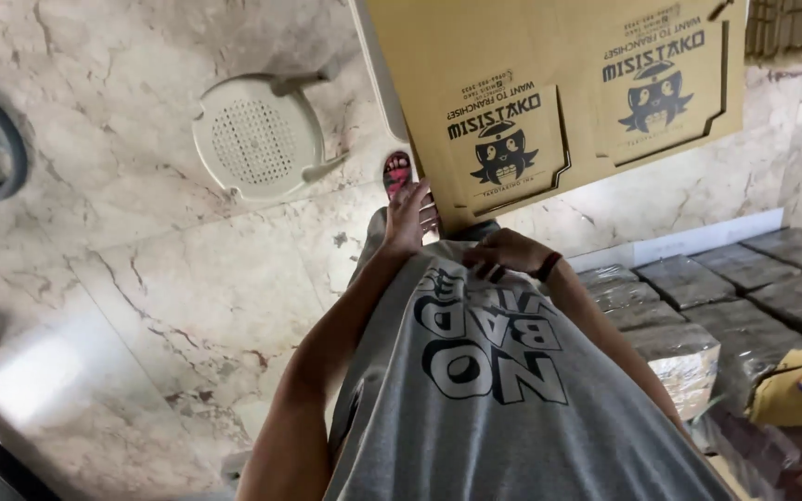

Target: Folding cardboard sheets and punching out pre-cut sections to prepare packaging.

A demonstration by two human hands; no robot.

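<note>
— Where are the cardboard sheets (549, 83)?
— Held flat, far of the chest. The left hand (407, 218) has its fingers closed on the near-left edge; the right hand (505, 252) grips the near edge.
— Room around?
— Open marble floor (141, 278) left; a white stool (257, 137) far-left; wrapped bundles (689, 278) right.

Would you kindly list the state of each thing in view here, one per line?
Cardboard sheets: flat, unfolded, stacked, held up at their lower edge.
Left hand: grip on the sheets' lower corner.
Right hand: under the sheets' edge, against the shirt.
Plastic stool: upright on the floor.
Wrapped bundles: stacked, sealed.
</note>
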